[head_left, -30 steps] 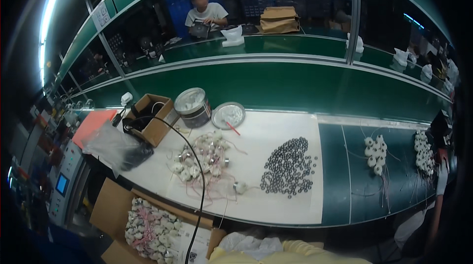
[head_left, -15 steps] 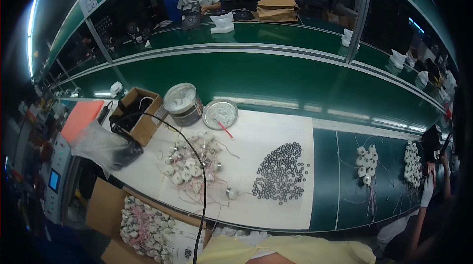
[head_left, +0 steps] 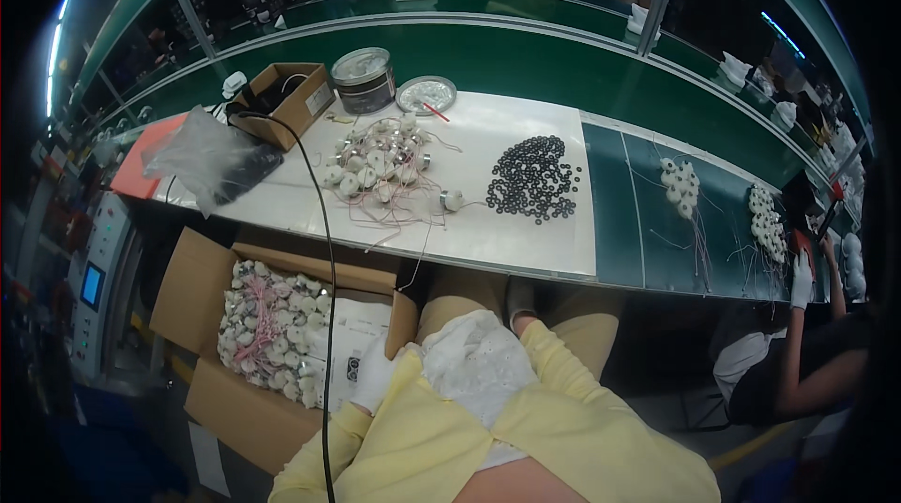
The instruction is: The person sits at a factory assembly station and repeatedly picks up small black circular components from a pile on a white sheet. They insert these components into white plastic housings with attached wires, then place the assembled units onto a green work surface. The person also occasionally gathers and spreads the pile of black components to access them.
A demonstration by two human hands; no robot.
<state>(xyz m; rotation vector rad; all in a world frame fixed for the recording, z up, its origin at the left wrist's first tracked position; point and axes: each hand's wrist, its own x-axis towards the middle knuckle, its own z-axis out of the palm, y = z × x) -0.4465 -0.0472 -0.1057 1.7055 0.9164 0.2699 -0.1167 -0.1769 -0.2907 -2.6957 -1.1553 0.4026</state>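
My left hand (head_left: 377, 383), seemingly in a white glove, is by the right side of an open cardboard box (head_left: 404, 323); it blends with a printed white sheet (head_left: 361, 329), and its fingers cannot be made out. White round parts with pink wires (head_left: 267, 329) fill the box's left side. Just below the table's front edge is my right hand (head_left: 521, 299), pale and partly hidden against my lap, fingers unclear. On the white table top lie a pile of similar wired parts (head_left: 375, 160), one single wired part (head_left: 451, 200) and many small black rings (head_left: 535, 179).
A tin (head_left: 364, 90), its lid (head_left: 427, 97) with a red stick, and a small carton (head_left: 296, 107) stand at the back. A black cable (head_left: 324, 250) hangs across the view. Farther right are more wired parts (head_left: 680, 189) and a co-worker's gloved hand (head_left: 801, 280).
The view has tilted downward, so the table appears higher and my lap, both sleeves and more of the cardboard box have come into view. The parts on the table look unmoved.
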